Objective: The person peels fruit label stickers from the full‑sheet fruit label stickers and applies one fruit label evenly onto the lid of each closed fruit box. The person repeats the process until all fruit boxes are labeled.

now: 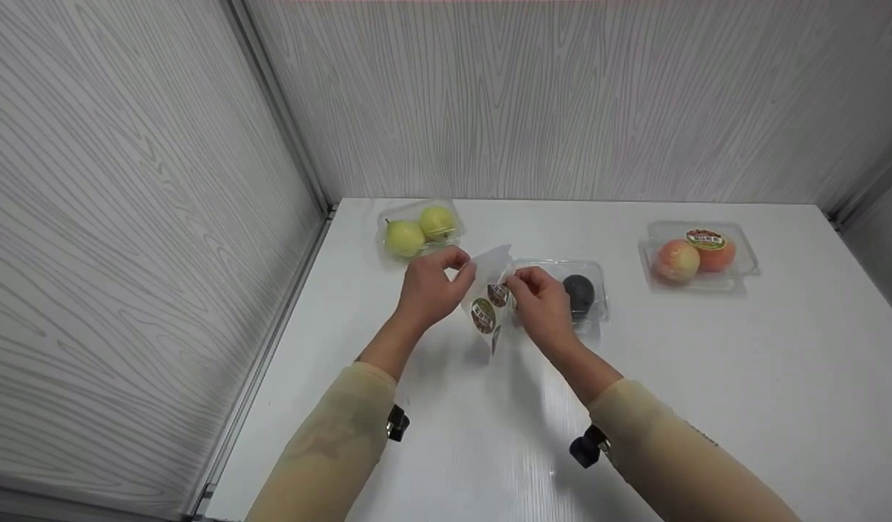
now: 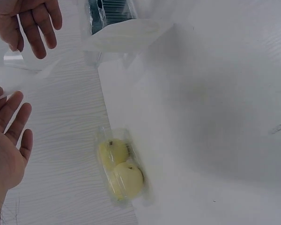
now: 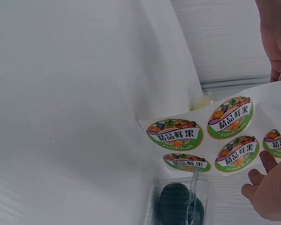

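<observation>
A white sheet of oval fruit stickers hangs between both hands, its printed face plain in the right wrist view, with "Fresh fruit" lettering on each sticker. My left hand pinches the sheet's upper left part between thumb and forefinger. At the opposite edge, my right hand pinches the sheet beside a sticker, its other fingers loosely bent. Just behind the right hand sits a clear plastic box with a dark round fruit in it; the hand and sheet hide part of the box.
Back left, another clear box holds two yellow-green pears. On the right stands a clear box with two reddish fruits, a sticker on its lid. Wood-grain panels enclose the white table at the back and sides.
</observation>
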`<state>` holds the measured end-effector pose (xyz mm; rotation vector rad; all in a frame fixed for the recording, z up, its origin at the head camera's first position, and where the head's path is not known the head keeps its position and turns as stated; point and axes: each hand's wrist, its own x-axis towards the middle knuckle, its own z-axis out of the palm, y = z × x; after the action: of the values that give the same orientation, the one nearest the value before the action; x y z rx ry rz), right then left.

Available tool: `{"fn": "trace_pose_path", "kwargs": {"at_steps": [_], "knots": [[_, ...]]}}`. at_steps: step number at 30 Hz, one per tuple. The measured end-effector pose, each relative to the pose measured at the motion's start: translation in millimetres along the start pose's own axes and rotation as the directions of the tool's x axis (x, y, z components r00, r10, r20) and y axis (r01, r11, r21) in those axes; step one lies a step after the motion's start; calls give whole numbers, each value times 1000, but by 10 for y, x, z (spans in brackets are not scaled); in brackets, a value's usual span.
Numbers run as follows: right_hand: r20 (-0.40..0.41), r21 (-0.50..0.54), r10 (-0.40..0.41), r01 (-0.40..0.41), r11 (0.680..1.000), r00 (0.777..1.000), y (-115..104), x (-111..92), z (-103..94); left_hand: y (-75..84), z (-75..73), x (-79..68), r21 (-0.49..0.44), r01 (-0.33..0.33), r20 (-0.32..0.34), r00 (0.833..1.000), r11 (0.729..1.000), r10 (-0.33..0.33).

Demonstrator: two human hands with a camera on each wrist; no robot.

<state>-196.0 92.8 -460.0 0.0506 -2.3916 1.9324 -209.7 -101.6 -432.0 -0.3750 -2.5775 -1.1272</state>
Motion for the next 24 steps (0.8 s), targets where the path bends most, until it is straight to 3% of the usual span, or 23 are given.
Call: {"fn": "trace_pose_path", "kwargs": {"at_steps": [16, 24], "knots": [[-9, 12, -2, 2, 1000, 1000, 69, 12, -7, -165, -44, -18, -67, 93, -56, 994, 993, -97], [-24, -50, 8, -9, 999, 1000, 111, 18, -20, -276, -32, -45, -96, 169, -80, 981, 981, -176]]}}
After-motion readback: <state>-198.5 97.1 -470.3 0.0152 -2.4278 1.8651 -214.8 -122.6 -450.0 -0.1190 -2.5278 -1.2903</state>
